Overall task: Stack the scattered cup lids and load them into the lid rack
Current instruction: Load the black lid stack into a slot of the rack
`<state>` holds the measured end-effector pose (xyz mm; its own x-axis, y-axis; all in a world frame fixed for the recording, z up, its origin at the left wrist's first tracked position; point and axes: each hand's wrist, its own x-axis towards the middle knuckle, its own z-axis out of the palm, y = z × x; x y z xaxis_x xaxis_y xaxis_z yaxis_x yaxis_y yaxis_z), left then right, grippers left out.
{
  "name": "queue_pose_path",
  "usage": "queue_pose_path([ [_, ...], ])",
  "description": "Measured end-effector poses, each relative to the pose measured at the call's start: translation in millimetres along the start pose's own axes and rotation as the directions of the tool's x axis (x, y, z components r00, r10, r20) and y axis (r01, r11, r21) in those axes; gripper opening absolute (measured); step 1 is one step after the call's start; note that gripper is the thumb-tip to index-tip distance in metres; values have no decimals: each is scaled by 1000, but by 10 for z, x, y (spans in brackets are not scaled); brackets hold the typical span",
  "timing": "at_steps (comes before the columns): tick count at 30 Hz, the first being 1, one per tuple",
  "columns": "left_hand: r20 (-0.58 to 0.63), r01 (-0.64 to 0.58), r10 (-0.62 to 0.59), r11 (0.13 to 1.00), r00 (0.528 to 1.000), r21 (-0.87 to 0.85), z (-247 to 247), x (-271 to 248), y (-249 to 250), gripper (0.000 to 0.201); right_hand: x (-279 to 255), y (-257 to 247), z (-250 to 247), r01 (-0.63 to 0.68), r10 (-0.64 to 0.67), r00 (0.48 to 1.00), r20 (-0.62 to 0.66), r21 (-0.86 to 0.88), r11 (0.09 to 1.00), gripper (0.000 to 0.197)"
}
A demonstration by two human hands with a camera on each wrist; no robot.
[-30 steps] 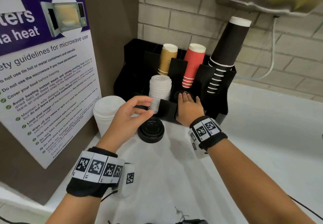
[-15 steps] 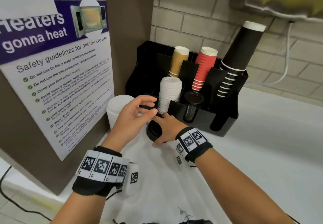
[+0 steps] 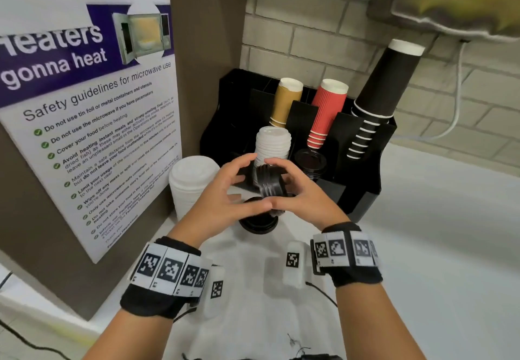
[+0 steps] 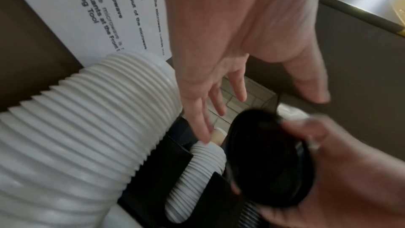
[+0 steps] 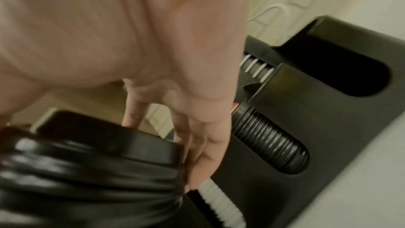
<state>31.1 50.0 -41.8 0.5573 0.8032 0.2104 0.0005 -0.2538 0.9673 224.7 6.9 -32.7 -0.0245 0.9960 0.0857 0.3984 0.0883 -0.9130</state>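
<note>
On the white counter (image 3: 422, 233), right hand (image 3: 306, 199) holds one black lid stack (image 3: 271, 185).

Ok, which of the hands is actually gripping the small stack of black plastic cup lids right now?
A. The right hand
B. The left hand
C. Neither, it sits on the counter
A: the right hand curls round the small stack of black plastic cup lids, lifted above the counter, while the left hand is beside it with fingers spread, holding nothing.
</note>
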Motion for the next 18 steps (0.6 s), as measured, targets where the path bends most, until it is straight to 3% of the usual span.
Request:
queue_pose_path([
  [2, 86, 12, -8, 999, 996, -49, 57, 16, -25, 92, -113, -76, 17, 38, -36, 999, -18, 117, 992, 67],
  [5, 102, -32, 44, 993, 994, -111, 139, 34, -33, 95, -208, -155, 21, 63, -60, 998, -23, 223, 973, 69],
  [11, 130, -90, 106, 988, 986, -121, 159, 64, -32, 89, -319, -204, -74, 40, -36, 999, -23, 197, 980, 67],
  [18, 118, -77, 94, 987, 989, -141, 206, 67, 0, 93, -353, -238, -88, 50, -35, 996, -80, 199, 979, 71],
])
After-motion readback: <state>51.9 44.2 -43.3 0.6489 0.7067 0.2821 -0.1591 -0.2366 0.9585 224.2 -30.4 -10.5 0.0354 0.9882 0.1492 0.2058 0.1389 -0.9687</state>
